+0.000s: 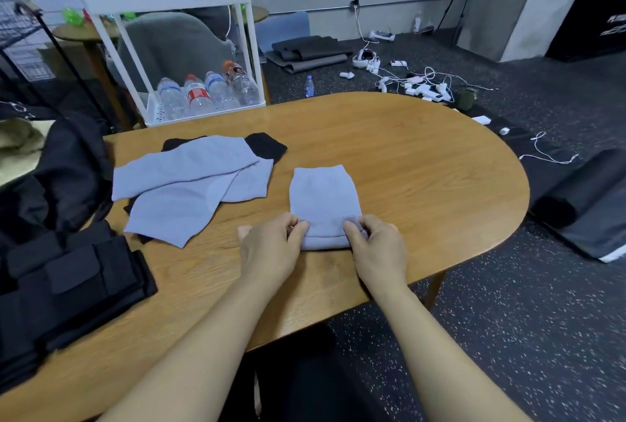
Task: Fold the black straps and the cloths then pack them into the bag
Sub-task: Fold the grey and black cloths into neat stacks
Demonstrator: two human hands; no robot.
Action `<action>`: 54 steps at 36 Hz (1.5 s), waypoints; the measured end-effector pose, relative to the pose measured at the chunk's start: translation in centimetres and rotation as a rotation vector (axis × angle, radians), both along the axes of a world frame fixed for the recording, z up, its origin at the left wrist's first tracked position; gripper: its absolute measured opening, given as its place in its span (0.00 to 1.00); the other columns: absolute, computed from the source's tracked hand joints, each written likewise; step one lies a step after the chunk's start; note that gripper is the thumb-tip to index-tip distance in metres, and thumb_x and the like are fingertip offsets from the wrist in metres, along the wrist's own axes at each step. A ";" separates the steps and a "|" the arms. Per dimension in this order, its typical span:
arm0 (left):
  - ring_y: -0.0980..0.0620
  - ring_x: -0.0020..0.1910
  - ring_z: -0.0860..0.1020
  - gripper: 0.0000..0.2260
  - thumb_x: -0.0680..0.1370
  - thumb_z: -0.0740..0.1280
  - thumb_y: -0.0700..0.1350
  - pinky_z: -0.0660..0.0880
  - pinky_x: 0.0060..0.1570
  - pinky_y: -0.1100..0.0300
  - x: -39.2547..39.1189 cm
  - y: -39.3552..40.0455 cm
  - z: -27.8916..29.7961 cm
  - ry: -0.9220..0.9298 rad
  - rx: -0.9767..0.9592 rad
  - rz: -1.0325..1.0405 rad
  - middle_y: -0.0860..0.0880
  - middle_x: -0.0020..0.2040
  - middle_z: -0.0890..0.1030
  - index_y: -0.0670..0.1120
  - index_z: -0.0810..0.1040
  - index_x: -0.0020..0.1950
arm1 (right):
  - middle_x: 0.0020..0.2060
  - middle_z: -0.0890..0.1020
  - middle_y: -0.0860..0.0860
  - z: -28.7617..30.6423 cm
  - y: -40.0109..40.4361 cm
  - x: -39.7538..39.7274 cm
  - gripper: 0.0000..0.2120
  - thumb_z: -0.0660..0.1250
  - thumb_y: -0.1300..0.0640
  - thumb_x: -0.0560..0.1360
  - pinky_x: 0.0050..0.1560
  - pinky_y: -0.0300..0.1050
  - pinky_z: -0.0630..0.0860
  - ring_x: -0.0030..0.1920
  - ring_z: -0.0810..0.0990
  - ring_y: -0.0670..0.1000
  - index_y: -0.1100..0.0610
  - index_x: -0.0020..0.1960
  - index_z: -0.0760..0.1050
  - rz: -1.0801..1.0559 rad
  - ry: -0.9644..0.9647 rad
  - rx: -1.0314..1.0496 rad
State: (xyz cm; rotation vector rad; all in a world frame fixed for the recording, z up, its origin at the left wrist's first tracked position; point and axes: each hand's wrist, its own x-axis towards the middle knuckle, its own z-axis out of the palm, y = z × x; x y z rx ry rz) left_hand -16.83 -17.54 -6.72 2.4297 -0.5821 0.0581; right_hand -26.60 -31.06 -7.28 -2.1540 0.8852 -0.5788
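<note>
A folded grey-blue cloth (323,198) lies in the middle of the wooden table (423,164). My left hand (271,249) pinches its near left corner and my right hand (376,245) pinches its near right corner, with the near edge rolled up between them. To the left lies a loose pile of grey-blue cloths (189,188) over black straps (266,147). A stack of black straps (74,286) rests at the table's left edge. The black bag (64,164) sits at the far left, partly out of view.
A white cart (169,49) holding water bottles (203,93) stands behind the table. Cables and white devices (416,83) litter the dark floor to the right, with a black rolled mat (582,194) beside the table's right end.
</note>
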 end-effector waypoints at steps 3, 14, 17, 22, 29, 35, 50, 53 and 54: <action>0.51 0.40 0.76 0.14 0.81 0.59 0.56 0.57 0.48 0.56 0.4 -0.6 -0.3 -0.052 0.073 0.023 0.53 0.35 0.80 0.51 0.77 0.42 | 0.34 0.73 0.44 0.3 0.0 0.3 0.11 0.63 0.46 0.79 0.43 0.46 0.63 0.50 0.73 0.52 0.52 0.47 0.77 -0.025 0.074 -0.055; 0.49 0.40 0.75 0.12 0.81 0.60 0.53 0.50 0.43 0.55 0.5 -1.4 -0.9 -0.265 0.237 0.035 0.52 0.33 0.78 0.51 0.76 0.41 | 0.49 0.81 0.52 0.4 -0.3 1.4 0.16 0.58 0.43 0.81 0.45 0.48 0.65 0.56 0.73 0.53 0.53 0.57 0.75 -0.029 0.256 -0.250; 0.50 0.43 0.74 0.11 0.81 0.59 0.54 0.49 0.44 0.55 0.4 -1.3 -1.1 -0.253 0.287 0.062 0.53 0.34 0.78 0.52 0.75 0.44 | 0.50 0.81 0.51 0.2 -0.3 1.5 0.16 0.58 0.42 0.81 0.44 0.46 0.64 0.56 0.73 0.53 0.53 0.58 0.73 -0.029 0.294 -0.278; 0.50 0.49 0.73 0.09 0.82 0.56 0.56 0.50 0.44 0.54 0.3 -1.0 -0.9 -0.190 0.292 0.089 0.54 0.38 0.80 0.54 0.73 0.49 | 0.52 0.77 0.49 0.0 -0.5 1.4 0.15 0.61 0.42 0.79 0.43 0.45 0.64 0.55 0.74 0.52 0.51 0.58 0.72 -0.083 0.257 -0.240; 0.50 0.51 0.72 0.12 0.82 0.52 0.51 0.53 0.46 0.57 -0.1 0.5 0.1 -0.218 0.078 0.067 0.54 0.49 0.77 0.52 0.74 0.54 | 0.52 0.76 0.48 -0.1 -1.2 -0.1 0.10 0.63 0.51 0.80 0.46 0.47 0.67 0.52 0.75 0.52 0.53 0.58 0.75 -0.063 -0.053 -0.197; 0.47 0.63 0.75 0.23 0.79 0.48 0.50 0.59 0.58 0.55 -3.7 -0.2 -0.8 -0.300 0.189 -0.363 0.48 0.64 0.79 0.47 0.77 0.65 | 0.58 0.81 0.48 -1.7 -0.7 -0.5 0.16 0.56 0.53 0.77 0.54 0.47 0.66 0.62 0.75 0.53 0.54 0.56 0.80 0.400 0.001 -0.666; 0.54 0.79 0.42 0.25 0.84 0.40 0.55 0.32 0.74 0.50 -2.8 -0.2 -0.1 -0.094 0.546 -0.267 0.50 0.81 0.47 0.49 0.47 0.81 | 0.57 0.80 0.50 -1.8 -1.0 -1.6 0.18 0.56 0.50 0.76 0.55 0.49 0.68 0.56 0.77 0.55 0.55 0.59 0.78 0.424 0.102 -0.767; 0.54 0.79 0.44 0.24 0.85 0.41 0.54 0.30 0.73 0.49 -2.0 -0.1 0.3 -0.088 0.539 -0.260 0.50 0.81 0.49 0.50 0.49 0.81 | 0.57 0.78 0.47 -1.8 -0.4 -1.8 0.16 0.58 0.49 0.76 0.55 0.50 0.63 0.56 0.75 0.55 0.51 0.59 0.76 0.424 0.103 -0.765; 0.54 0.79 0.44 0.24 0.85 0.41 0.54 0.30 0.72 0.49 -1.8 -0.1 0.3 -0.086 0.540 -0.259 0.50 0.81 0.49 0.50 0.49 0.81 | 0.56 0.77 0.47 -1.8 -0.1 -1.8 0.15 0.58 0.48 0.76 0.55 0.51 0.63 0.56 0.75 0.55 0.50 0.59 0.76 0.420 0.105 -0.756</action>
